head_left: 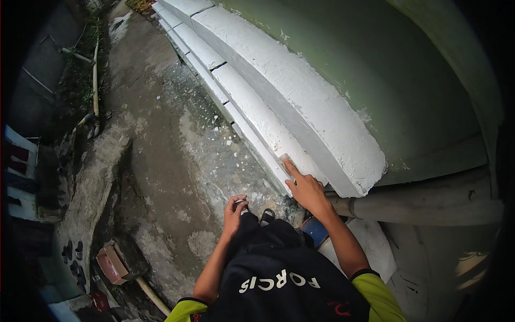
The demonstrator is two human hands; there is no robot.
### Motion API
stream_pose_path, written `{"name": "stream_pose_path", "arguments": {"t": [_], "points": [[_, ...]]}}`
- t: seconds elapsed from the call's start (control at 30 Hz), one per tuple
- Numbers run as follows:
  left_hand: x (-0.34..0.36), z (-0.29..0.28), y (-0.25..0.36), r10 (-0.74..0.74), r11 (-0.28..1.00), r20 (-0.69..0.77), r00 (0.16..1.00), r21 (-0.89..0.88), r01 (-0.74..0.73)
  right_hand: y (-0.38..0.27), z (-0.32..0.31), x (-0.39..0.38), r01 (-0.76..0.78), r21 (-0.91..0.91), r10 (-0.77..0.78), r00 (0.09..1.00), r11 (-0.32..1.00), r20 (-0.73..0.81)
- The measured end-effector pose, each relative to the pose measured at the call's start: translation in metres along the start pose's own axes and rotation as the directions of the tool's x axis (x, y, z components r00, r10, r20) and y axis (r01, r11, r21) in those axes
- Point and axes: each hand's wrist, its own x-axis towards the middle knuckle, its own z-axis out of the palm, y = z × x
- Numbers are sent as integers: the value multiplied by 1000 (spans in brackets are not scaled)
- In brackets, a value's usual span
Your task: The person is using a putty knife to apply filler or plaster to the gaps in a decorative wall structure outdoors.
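Observation:
My right hand (307, 189) presses down on the stepped white ledge (263, 111), near its close end. Its index finger stretches along a small flat scraper (285, 157) lying against the white surface; most of the tool is hidden under the palm. My left hand (234, 210) hangs over the ground beside the ledge, fingers loosely bent and a little apart, with nothing visible in it. Coarse white coating covers the ledge tops, and dark gaps part some of the sections.
A green wall (386, 70) rises right of the ledge. Below it runs a thick grey pipe (418, 208), near a blue container (315, 232). White crumbs dot the rough concrete ground (161, 134). An open cardboard box (111, 264) and several sandals (78, 249) lie at lower left.

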Motion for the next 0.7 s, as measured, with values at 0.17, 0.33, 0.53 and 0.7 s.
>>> {"name": "stream_pose_path", "arguments": {"t": [0.17,0.33,0.53,0.7], "points": [[-20,-17,0,7,1000,-17,1000,5,-7,29,-9,-73,56,97,-42,989,994,-139],[-19,-16,5,23,999,-50,998,34,-21,32,-4,-123,-186,84,194,977,979,-91],[72,29,70,227,956,91,970,168,-239,26,14,-71,-195,7,192,956,981,-222],[146,81,138,208,972,-24,978,118,-204,15,7,-88,-182,60,188,975,982,-122]]}}
